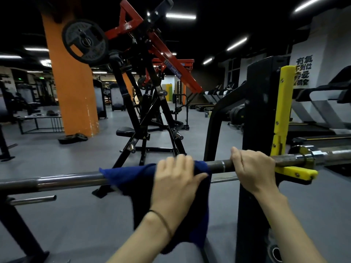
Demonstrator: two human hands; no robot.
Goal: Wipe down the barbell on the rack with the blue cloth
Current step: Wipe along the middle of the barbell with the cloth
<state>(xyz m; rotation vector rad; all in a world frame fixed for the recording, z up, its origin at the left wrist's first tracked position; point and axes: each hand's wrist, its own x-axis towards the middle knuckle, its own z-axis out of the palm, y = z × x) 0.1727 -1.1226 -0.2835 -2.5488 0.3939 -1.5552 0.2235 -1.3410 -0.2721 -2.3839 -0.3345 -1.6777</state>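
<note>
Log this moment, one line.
phase: wiping | left hand: grips blue cloth around barbell | right hand: grips bare bar beside yellow hook

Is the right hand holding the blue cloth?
No, the right hand grips the bare barbell; the left hand holds the blue cloth.

- One view only, worn on the head, looking forward and down from behind both hands.
- Very near: left hand (pixel 175 179) and right hand (pixel 253 168) low in the centre, forearms running out past the bottom edge.
- Faces across the barbell (pixel 57 180), which crosses from left to right under the hands.
- Wide-angle, with gym floor and machines well beyond the hands.
- No second view to overlap.
</note>
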